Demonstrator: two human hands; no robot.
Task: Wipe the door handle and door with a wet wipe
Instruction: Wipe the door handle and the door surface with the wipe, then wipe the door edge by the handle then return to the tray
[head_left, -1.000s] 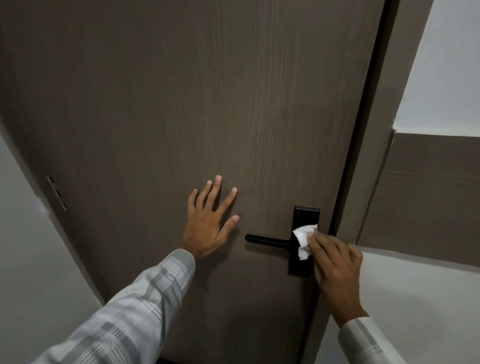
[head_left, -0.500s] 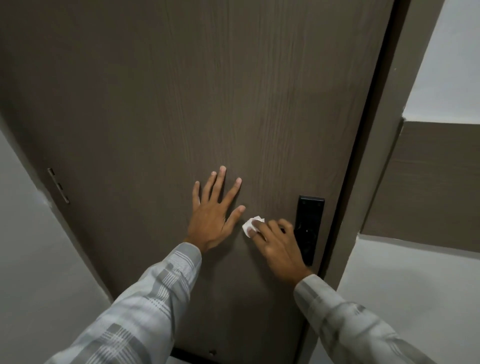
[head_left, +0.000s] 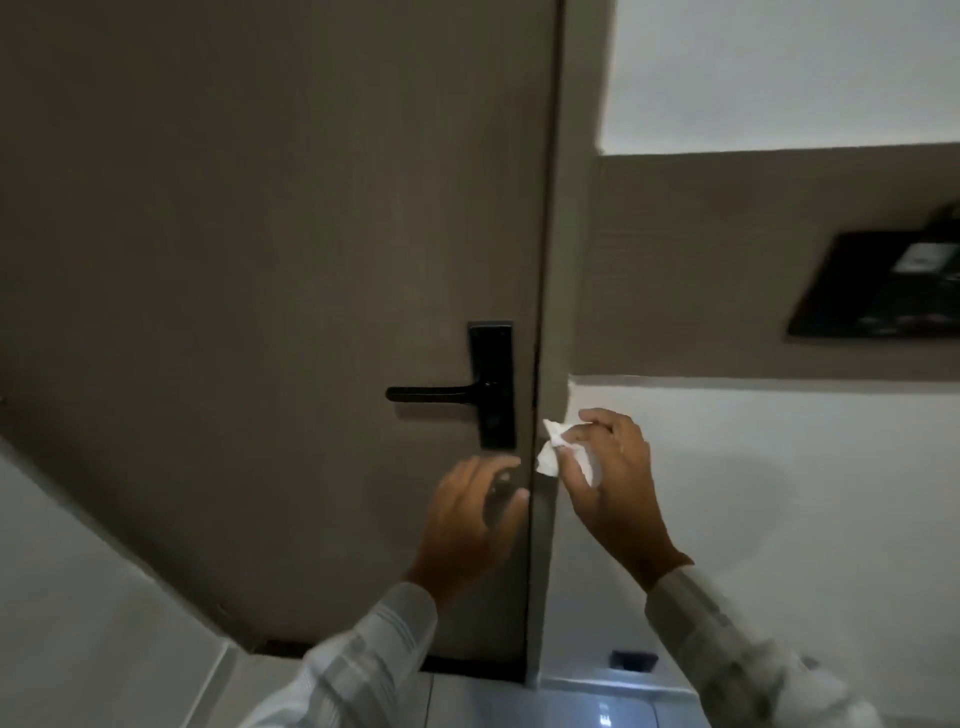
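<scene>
A dark brown wooden door (head_left: 260, 260) fills the left and middle of the view. Its black lever handle (head_left: 431, 393) on a black backplate (head_left: 492, 364) sits near the door's right edge, uncovered. My right hand (head_left: 613, 488) is off the door, in front of the frame and white wall to the right of the handle, pinching a crumpled white wet wipe (head_left: 553, 447). My left hand (head_left: 467, 525) hovers below the handle, blurred, fingers spread and holding nothing.
The grey door frame (head_left: 563, 208) runs down the right of the door. A brown wall panel (head_left: 727, 270) carries a dark framed object (head_left: 883, 291) at far right. White wall lies below it. A small dark fitting (head_left: 634, 661) sits low on that wall.
Both hands have come off the door. The right hand carried the wipe from the lever to the right of the frame; the left dropped below the handle. The view has swung right.
</scene>
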